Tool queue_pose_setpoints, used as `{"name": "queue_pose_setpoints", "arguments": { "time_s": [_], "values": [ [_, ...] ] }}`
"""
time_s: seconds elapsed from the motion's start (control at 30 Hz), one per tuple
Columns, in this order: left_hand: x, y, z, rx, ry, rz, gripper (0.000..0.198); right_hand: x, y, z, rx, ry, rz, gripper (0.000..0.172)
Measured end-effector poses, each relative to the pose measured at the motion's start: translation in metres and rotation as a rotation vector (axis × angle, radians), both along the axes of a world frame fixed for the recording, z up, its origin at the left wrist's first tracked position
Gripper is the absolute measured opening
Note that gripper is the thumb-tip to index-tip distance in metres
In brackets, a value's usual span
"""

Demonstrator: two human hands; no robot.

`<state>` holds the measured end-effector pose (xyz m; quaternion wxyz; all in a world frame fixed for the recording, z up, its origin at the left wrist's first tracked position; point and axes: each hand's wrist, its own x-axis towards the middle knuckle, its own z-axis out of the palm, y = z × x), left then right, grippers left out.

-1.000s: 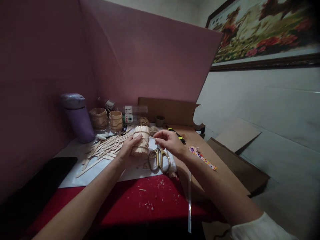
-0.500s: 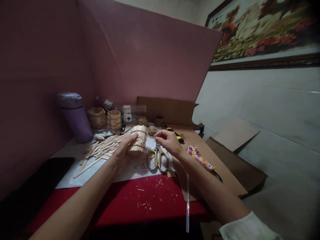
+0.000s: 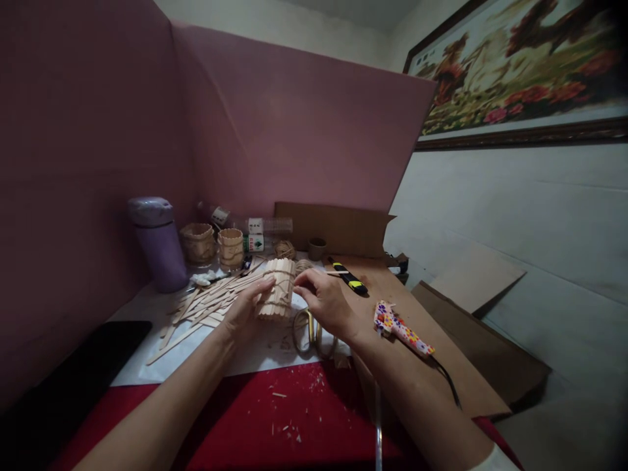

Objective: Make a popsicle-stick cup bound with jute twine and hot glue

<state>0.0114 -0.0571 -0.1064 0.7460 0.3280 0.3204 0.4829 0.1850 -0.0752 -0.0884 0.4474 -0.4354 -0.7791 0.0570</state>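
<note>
My left hand (image 3: 248, 304) is closed around a small cup (image 3: 277, 304) of upright craft sticks, its thumb on the near side. Twine (image 3: 281, 286) circles the cup near top and bottom and crosses slantwise between. At the cup's right side, my right hand (image 3: 324, 304) has its fingers pinched together, on what looks like the loose end of the twine. A thin pale stick (image 3: 337, 272) shows just above its knuckles; whether the hand holds it I cannot tell. Scissors (image 3: 305, 333) with gold handles lie below, partly hidden by this hand.
Loose craft sticks (image 3: 206, 304) lie left on white paper. Behind are two stick cups (image 3: 230, 248), a purple bottle (image 3: 159, 252), plastic bottles (image 3: 269, 226) and a twine ball (image 3: 284, 249). A utility knife (image 3: 350, 278) and flowered glue gun (image 3: 402, 330) rest on cardboard (image 3: 441, 366).
My right hand has moved down and left, close against the cup, and covers more of the scissors. The cup stays in my left hand. The view has tilted slightly upward.
</note>
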Motion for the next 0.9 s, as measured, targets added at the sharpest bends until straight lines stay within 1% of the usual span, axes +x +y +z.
{"name": "queue_pose_setpoints", "arguments": {
  "time_s": [0.2,0.3,0.43,0.53,0.6,0.7,0.77,0.9],
  "values": [
    [0.001,-0.005,0.005,0.076,0.073,0.048,0.03,-0.002,0.007,-0.01,0.05,0.059,-0.041,0.014],
    [0.003,-0.006,0.006,0.096,0.105,0.039,0.035,-0.001,0.01,-0.01,0.045,0.076,-0.061,0.015],
    [0.006,-0.007,0.006,0.101,0.122,0.008,0.042,0.001,0.01,-0.007,0.055,-0.01,-0.086,0.019],
    [0.008,-0.006,0.004,0.106,0.139,0.034,0.041,0.001,0.009,-0.007,0.089,-0.067,-0.123,0.019],
    [0.008,-0.004,0.002,0.126,0.139,0.064,0.041,0.001,0.009,-0.009,0.094,-0.069,-0.155,0.016],
    [0.006,0.001,-0.003,0.18,0.157,0.117,0.047,0.001,0.009,-0.016,0.067,-0.029,-0.167,0.011],
    [0.004,0.005,-0.006,0.197,0.22,0.156,0.052,0.003,0.01,-0.022,0.037,0.019,-0.15,0.012],
    [0.0,0.012,-0.012,0.197,0.372,0.174,0.057,0.005,0.012,-0.035,-0.057,0.106,-0.115,0.013]
  ]
}}
